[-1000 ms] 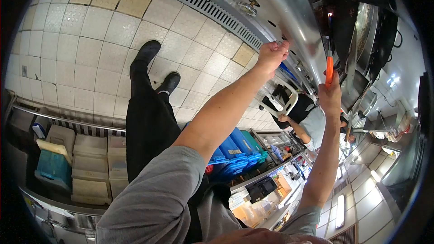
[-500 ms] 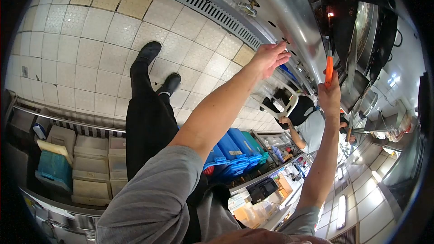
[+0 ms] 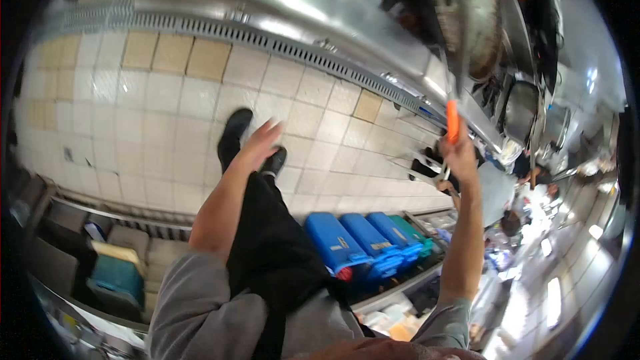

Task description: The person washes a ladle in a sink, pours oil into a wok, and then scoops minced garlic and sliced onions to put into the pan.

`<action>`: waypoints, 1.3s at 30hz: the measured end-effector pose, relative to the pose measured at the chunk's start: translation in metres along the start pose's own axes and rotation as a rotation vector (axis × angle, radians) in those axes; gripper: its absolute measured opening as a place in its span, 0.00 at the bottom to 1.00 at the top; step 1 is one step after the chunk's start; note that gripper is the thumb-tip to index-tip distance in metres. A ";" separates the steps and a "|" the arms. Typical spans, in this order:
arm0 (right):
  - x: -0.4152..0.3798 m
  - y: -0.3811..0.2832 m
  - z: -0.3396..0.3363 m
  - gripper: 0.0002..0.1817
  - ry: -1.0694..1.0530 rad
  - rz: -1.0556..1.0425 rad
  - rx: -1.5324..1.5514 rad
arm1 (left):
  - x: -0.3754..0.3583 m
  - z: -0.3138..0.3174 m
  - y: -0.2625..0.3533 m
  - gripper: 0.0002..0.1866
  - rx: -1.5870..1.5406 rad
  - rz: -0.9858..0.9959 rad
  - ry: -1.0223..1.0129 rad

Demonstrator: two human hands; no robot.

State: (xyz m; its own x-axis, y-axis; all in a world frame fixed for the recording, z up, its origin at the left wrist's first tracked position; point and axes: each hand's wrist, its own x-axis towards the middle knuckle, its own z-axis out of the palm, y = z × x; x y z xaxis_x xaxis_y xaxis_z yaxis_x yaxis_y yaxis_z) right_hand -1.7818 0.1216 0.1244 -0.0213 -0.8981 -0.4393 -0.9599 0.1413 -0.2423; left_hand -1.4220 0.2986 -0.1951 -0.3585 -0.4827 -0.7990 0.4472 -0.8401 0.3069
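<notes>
Gripping the orange-handled tool [image 3: 453,120], the right hand [image 3: 460,155] is up beside the steel cooking range [image 3: 347,32], fingers curled round the handle! And the tool points away from the body, toward a large round pan [image 3: 472,23] with a brown-stained rim; its far end is too blurred to tell whether it touches anything. Over on the other side, the left hand [image 3: 262,145] hangs open in the air, above the tiled floor [image 3: 313,117] and near the black shoes [image 3: 235,135], fingers stretched out, though blur hides how far they spread. Look past the range now: a slotted drain [image 3: 267,42] runs along its foot, and a rectangular metal pan [image 3: 522,112] lies well beyond the round one. Down between the two arms, blue bins [image 3: 335,243] line up with a green bin [image 3: 411,232] at the far end, and there's another person [image 3: 495,190] farther off, in a grey top, just past the right forearm!
</notes>
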 end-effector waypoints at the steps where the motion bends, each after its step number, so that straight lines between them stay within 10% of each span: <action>1: -0.020 0.025 0.011 0.37 0.005 -0.051 -0.016 | -0.039 -0.040 0.001 0.40 0.110 -0.047 0.066; 5: -0.133 0.029 0.046 0.38 -0.055 0.106 0.226 | -0.189 -0.139 0.018 0.54 0.824 -0.408 0.388; 7: -0.195 0.030 0.052 0.40 0.008 0.094 0.328 | -0.187 -0.330 -0.077 0.51 1.542 -0.374 0.094; 10: -0.275 0.029 0.058 0.41 0.145 0.158 0.434 | -0.249 -0.240 0.031 0.42 1.852 -0.834 -0.025; 13: -0.376 0.047 0.068 0.40 0.305 0.343 0.336 | -0.210 -0.289 0.031 0.40 1.646 -0.711 -0.056; 18: -0.541 0.042 0.063 0.31 0.720 0.730 0.250 | -0.103 -0.107 0.134 0.39 1.770 -0.411 -0.281; 31: -0.974 -0.154 0.131 0.28 1.333 1.960 -0.820 | -0.025 0.180 0.068 0.37 1.980 -0.222 -0.516; 39: -1.196 -0.175 0.262 0.29 1.083 2.481 -0.419 | -0.094 0.170 0.009 0.35 2.098 -0.217 -0.485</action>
State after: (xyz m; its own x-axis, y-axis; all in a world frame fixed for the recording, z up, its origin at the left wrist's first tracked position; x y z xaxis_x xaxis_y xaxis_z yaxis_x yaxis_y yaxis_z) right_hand -1.5152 1.2799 0.4656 -0.3275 0.6445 0.6909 0.7808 0.5963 -0.1862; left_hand -1.5232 0.2940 -0.0293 -0.5415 -0.0913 -0.8357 -0.8108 0.3195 0.4904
